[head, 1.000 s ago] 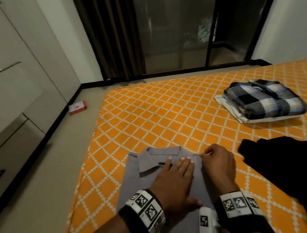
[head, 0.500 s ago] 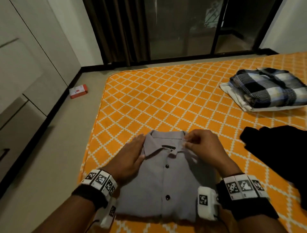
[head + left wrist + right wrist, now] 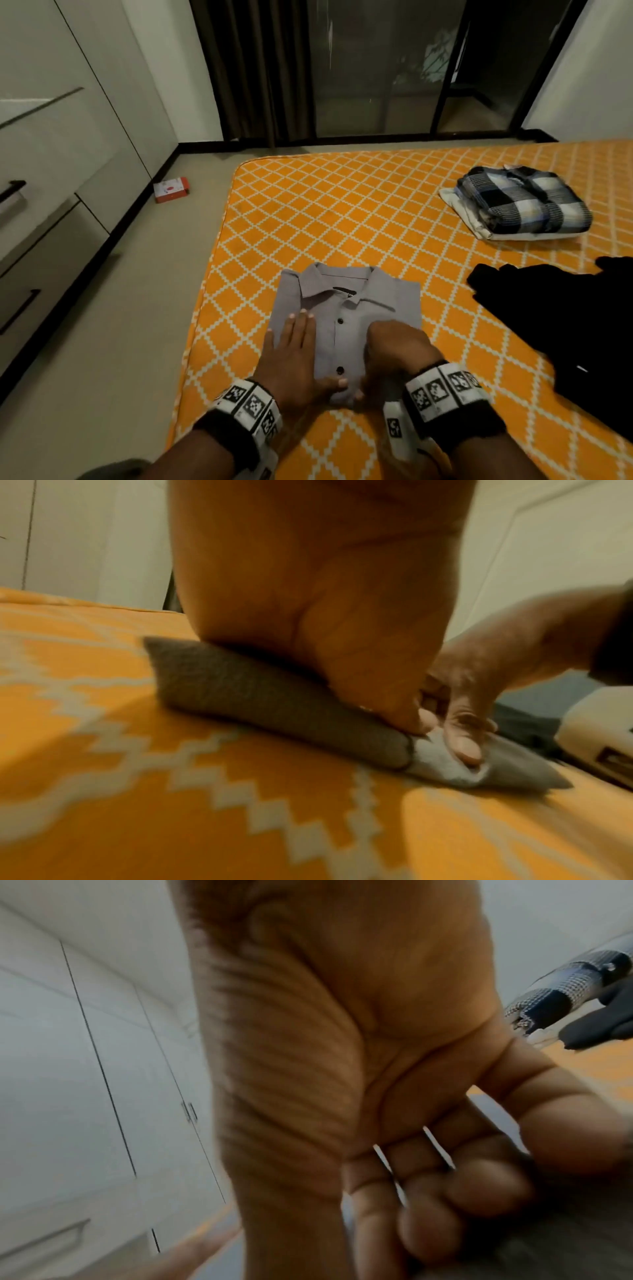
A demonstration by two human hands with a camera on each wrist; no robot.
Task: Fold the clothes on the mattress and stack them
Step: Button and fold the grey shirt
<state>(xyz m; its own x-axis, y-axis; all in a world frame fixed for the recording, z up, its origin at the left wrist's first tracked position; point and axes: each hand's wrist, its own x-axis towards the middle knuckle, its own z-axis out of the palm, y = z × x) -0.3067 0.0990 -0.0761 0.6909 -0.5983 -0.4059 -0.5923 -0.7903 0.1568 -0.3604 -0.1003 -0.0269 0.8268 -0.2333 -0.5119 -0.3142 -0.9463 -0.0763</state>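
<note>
Left hand flat, fingers straight, pinning grey shirt; right hand fingers curled on the near hem. Best: tuck hem under evenly while pressing.

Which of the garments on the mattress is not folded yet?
The black garment, lying spread and crumpled at the right. The grey shirt under both hands is folded square, and the checked shirt sits folded on the stack.

Likely a home bedroom: an orange-patterned mattress beside white wardrobe doors and dark curtains.
</note>
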